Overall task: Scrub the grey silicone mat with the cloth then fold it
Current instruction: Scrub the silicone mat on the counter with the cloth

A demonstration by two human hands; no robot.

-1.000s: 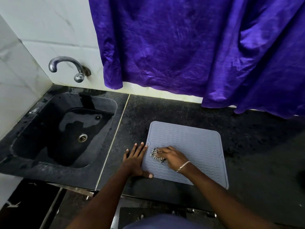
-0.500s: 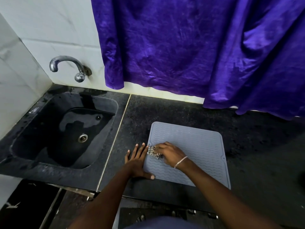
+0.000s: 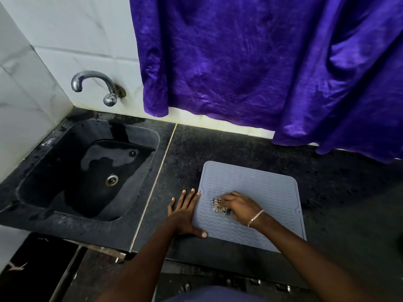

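Observation:
A grey silicone mat (image 3: 257,192) with a wavy ribbed surface lies flat on the black counter (image 3: 340,205). My right hand (image 3: 238,207) presses a small balled checked cloth (image 3: 218,205) onto the left half of the mat, fingers curled around it. My left hand (image 3: 185,211) lies flat with spread fingers at the mat's left edge, thumb resting on its near left corner.
A black sink (image 3: 87,168) with a wet bottom and metal drain sits to the left. A chrome tap (image 3: 96,86) juts from the white tiled wall above it. A purple curtain (image 3: 261,62) hangs behind the counter, its hem close to the mat's far side.
My right hand with the cloth has shifted slightly back and forth on the left part of the mat. My left hand has stayed at the mat's edge.

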